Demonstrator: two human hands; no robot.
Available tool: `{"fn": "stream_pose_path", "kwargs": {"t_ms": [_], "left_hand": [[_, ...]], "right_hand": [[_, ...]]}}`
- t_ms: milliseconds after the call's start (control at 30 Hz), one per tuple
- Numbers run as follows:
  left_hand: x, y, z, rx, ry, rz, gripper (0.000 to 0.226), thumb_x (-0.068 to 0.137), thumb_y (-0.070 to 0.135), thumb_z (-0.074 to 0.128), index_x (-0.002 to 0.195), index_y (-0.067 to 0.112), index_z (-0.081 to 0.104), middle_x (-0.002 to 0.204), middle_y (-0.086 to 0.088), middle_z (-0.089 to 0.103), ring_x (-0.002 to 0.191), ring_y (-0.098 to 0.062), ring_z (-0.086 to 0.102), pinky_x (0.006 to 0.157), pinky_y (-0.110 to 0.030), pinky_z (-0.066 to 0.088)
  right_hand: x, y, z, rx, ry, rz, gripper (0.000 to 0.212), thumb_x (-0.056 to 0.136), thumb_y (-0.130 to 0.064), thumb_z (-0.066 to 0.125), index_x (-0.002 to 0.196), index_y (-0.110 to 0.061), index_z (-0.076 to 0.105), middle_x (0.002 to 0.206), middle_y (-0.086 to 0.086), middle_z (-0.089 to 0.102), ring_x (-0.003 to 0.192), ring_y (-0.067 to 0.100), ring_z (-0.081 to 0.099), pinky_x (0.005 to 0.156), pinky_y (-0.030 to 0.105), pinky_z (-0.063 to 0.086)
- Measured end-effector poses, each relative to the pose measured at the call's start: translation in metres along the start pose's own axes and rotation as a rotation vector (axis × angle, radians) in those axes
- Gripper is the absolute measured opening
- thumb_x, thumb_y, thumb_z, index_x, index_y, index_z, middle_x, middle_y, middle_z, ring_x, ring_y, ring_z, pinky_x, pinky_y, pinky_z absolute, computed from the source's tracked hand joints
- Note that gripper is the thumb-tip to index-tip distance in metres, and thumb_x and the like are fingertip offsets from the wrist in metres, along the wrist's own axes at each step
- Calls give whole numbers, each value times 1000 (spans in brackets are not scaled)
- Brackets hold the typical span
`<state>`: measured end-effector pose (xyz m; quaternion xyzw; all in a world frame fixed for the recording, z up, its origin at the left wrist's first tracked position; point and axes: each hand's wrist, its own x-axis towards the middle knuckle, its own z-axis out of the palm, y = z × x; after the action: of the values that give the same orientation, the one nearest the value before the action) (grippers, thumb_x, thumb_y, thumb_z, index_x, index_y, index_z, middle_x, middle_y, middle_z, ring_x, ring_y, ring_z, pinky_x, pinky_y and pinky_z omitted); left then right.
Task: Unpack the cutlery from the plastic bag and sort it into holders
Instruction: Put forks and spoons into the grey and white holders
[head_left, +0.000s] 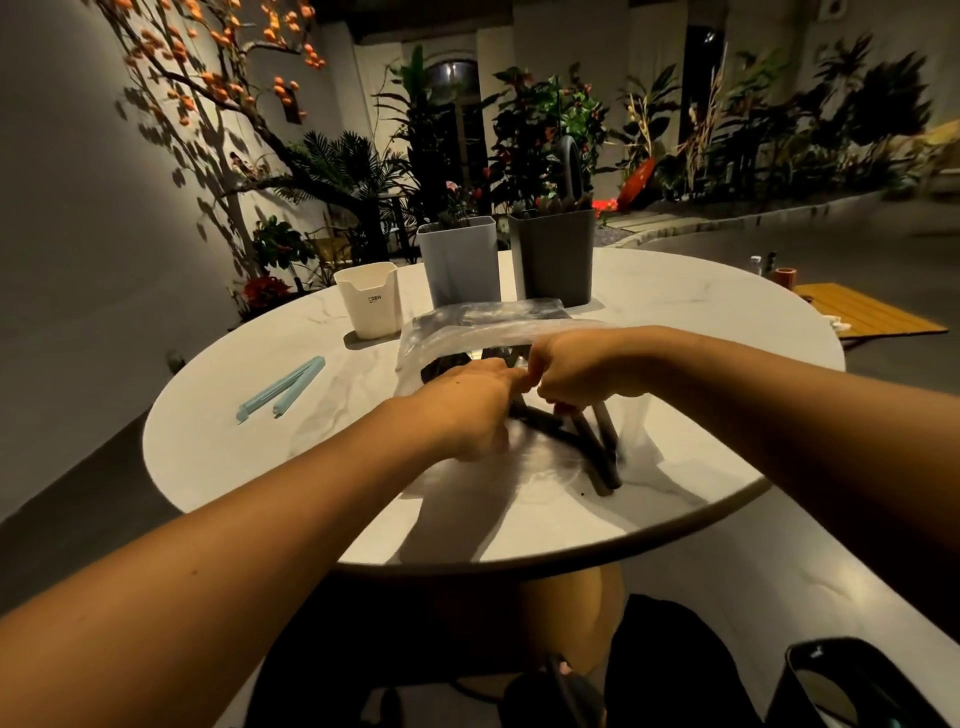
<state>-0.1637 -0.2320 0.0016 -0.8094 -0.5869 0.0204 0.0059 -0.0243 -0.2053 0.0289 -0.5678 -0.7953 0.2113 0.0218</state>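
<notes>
**Mia:** What are the hands doing?

**Ben:** Both are at the plastic bag (467, 332) in the middle of the round table (208, 441). The left hand (467, 410) has its fingers curled down on the bag. The right hand (576, 374) is a fist, pinching the bag's edge. The two hands touch.

**Mia:** Where is the cutlery?

**Ben:** Dark cutlery handles (597, 447) stick out just under the right hand, toward the person. The rest is hidden in the bag.

**Mia:** And the holders?

**Ben:** Past the hands, on the far side of the bag. The white holder (370, 301) is beyond the left hand. The blue holder (458, 260) and the dark grey holder (553, 254) stand side by side beyond both hands.

**Mia:** What's that blue thing?

**Ben:** A light blue clip (283, 388), lying well out to the left of the left hand.
</notes>
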Motion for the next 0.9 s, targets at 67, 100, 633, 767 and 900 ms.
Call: {"fn": "stream_pose_path", "kwargs": {"t_ms": [67,100,633,767,900], "left_hand": [[-1,6,-1,15,-69,43,69,95,16,62,155,28,30,154,-4,36,135,-26,43,109,-35,38],[-3,10,-1,13,-95,58,66,96,14,59,155,29,33,154,-3,37,134,-26,44,109,-35,40],[-14,5,0,41,-93,-31,50,93,12,57,142,20,50,136,-8,54,117,-27,55,98,-38,50],[-13,-5,0,50,-62,-57,43,91,12,61,133,14,51,127,-10,54,112,-26,53,92,-33,46],[-15,-7,0,90,-106,-65,33,92,15,63,123,9,52,115,-11,54,105,-25,52,80,-29,42]], "right_hand": [[-8,6,-4,-74,-25,39,14,96,-5,55,107,-2,64,91,9,67,74,15,68,61,23,56],[-14,9,-6,-116,-24,54,7,96,-6,57,92,-4,63,79,6,64,61,13,64,51,20,50],[-5,12,28,-169,154,105,32,87,-47,68,77,-21,53,74,-1,55,69,12,49,69,29,45],[2,8,29,-191,127,85,27,90,-32,64,71,-20,51,75,1,57,69,13,51,64,29,42],[4,8,29,-307,89,65,17,91,-30,63,86,-20,50,78,1,54,80,19,54,70,31,43]]}}
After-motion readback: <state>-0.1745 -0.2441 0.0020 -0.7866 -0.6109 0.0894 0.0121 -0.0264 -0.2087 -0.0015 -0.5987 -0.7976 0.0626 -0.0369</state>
